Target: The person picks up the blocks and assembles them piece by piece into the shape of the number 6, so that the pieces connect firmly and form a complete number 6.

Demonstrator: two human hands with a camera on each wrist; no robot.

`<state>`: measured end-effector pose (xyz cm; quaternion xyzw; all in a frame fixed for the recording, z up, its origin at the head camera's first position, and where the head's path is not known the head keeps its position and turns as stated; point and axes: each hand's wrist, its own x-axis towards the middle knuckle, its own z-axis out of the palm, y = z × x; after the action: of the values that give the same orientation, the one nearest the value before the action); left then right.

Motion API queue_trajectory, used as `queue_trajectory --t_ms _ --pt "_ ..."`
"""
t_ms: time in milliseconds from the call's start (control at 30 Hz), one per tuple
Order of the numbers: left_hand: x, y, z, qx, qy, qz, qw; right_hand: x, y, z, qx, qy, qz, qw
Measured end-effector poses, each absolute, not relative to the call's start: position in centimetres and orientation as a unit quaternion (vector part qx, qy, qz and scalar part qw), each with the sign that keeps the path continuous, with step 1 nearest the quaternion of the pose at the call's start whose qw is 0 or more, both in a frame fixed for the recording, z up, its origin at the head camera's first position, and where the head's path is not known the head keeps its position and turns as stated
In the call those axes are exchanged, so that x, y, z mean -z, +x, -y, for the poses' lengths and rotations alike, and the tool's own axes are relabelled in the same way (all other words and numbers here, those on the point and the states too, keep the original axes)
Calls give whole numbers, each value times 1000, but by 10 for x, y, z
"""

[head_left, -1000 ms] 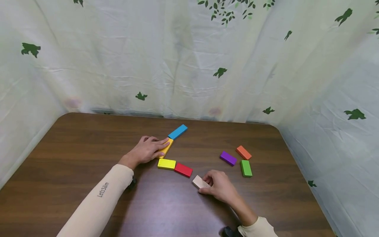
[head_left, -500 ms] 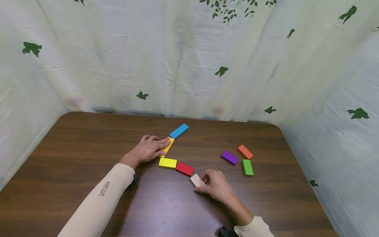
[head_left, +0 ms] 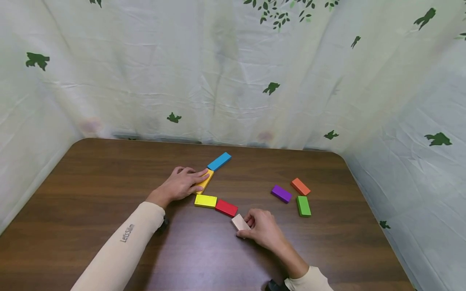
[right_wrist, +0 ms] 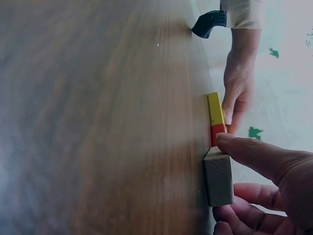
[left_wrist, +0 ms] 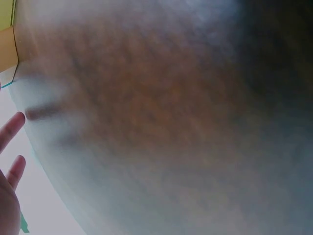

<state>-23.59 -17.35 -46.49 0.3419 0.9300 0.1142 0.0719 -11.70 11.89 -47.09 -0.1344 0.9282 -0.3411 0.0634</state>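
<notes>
My right hand (head_left: 265,229) pinches a plain wooden block (head_left: 240,222) between thumb and fingers on the table. That block's upper corner is at the lower right end of a red block (head_left: 226,208); whether they touch I cannot tell. Left of the red one lies a yellow block (head_left: 205,201), end to end with it. My left hand (head_left: 179,184) rests on an orange-yellow block (head_left: 206,182), fingers extended across it and partly covering it. Beyond it a blue block (head_left: 219,161) continues the bent line. In the right wrist view, the wooden block (right_wrist: 219,178) sits between thumb and fingers.
Three loose blocks lie to the right: purple (head_left: 281,194), orange (head_left: 300,186) and green (head_left: 303,206). The brown wooden table (head_left: 120,173) ends at a pale curtain (head_left: 145,81) with green leaf and bird prints, behind and at both sides.
My right hand has slid the plain wooden block a little left, closer to the red block's end. My left hand stays in place on the orange-yellow block.
</notes>
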Motion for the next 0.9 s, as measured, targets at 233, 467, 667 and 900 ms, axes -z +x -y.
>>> queue_trajectory --t_ms 233,467,667,900 --pt "466 -236 174 -115 344 -929 69 473 -116 -119 347 -131 -926 63" --pt "465 -236 172 -119 338 -931 71 472 -115 -121 349 -120 -927 62" --pt "465 -237 171 -118 341 -930 70 471 -112 -121 340 -102 -933 61" --pt "467 -237 172 -120 337 -931 69 472 -110 -118 325 -83 -940 57"
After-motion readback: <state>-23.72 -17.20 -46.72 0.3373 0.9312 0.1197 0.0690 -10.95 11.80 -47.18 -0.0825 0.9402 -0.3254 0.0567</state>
